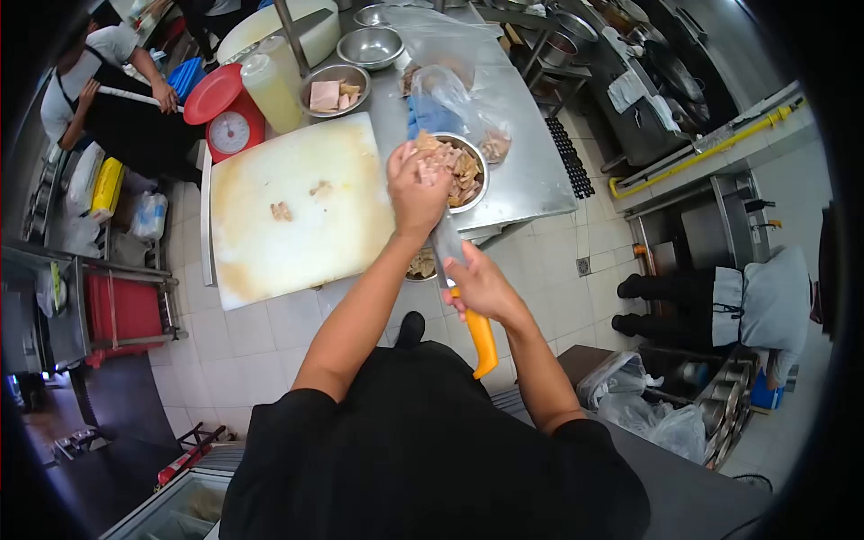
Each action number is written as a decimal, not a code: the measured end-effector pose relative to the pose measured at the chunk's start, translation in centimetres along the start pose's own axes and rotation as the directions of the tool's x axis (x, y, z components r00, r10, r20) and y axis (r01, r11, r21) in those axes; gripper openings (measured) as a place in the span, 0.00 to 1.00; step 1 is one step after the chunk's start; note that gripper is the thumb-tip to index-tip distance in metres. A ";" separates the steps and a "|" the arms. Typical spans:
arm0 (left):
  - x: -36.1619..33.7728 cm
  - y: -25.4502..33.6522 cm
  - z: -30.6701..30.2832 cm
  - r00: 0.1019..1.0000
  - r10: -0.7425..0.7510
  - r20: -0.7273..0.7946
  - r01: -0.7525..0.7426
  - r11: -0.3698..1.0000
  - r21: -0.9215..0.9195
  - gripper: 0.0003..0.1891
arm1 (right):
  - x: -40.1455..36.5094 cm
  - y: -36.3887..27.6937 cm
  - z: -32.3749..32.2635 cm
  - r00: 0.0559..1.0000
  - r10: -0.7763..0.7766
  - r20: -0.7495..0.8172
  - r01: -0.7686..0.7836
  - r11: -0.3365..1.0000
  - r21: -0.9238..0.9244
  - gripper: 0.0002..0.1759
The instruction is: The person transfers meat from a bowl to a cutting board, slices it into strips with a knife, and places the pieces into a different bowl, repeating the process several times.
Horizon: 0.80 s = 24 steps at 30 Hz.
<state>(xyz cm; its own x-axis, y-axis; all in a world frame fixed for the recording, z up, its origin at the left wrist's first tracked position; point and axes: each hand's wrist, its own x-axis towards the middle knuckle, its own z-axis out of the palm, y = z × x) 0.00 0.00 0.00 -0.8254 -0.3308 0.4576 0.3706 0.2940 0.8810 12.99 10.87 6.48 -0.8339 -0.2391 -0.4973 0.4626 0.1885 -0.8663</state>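
My right hand is closed around a knife with a yellow-orange handle. Its broad blade points up and away from me, below my left hand. That hand is at the left rim of a metal bowl filled with chopped meat. Its fingers curl around some meat pieces, and part of the grip is blurred. To the left lies a large white cutting board with stained edges. Two small clusters of meat scraps rest on it.
Behind the board stand a red scale, a bottle of yellowish liquid and a bowl of meat slabs. Plastic bags lie on the steel table. One co-worker stands at left, another at right.
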 end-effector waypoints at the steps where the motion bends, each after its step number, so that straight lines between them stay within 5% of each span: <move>1: 0.0 -0.4 0.8 0.999 0.024 0.036 -0.026 0.998 0.057 0.15 | 0.0 -0.2 -0.6 0.999 0.054 0.003 -0.055 0.995 0.079 0.11; 11: 1.6 -4.4 4.0 0.874 0.287 0.393 -0.411 0.868 0.280 0.20 | -8.8 -0.3 -6.3 0.961 0.268 -0.068 -0.252 0.951 0.180 0.11; 13: 1.3 -3.9 4.0 0.840 0.117 0.531 -0.428 0.744 0.513 0.30 | -9.3 0.3 -6.4 0.957 0.275 -0.087 -0.256 0.949 0.181 0.11; 17: 1.8 -2.4 2.8 0.766 -0.165 0.622 -0.298 0.765 0.570 0.48 | -9.4 0.9 -6.2 0.947 0.210 -0.244 -0.145 0.955 0.258 0.11; 21: 2.9 -2.0 0.5 0.766 -0.085 0.637 -0.233 0.887 0.400 0.52 | -8.8 1.4 -5.9 0.948 0.084 -0.307 -0.003 0.967 0.255 0.11; 23: 3.8 -1.8 -1.6 0.821 0.045 0.569 -0.127 0.986 0.106 0.48 | -8.3 1.1 -5.4 0.954 0.072 -0.289 0.000 0.970 0.244 0.11; 24: 4.0 -2.1 -3.0 0.892 0.118 0.437 -0.195 0.971 0.136 0.38 | -7.9 1.0 -5.2 0.961 0.065 -0.269 0.002 0.971 0.240 0.11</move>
<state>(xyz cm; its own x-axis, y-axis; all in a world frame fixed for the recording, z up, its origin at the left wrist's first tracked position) -2.78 -4.57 0.33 -0.8785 0.1316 0.4592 0.4629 0.4720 0.7503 18.48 17.88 9.82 -0.8524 0.0391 -0.5214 0.5196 -0.0464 -0.8531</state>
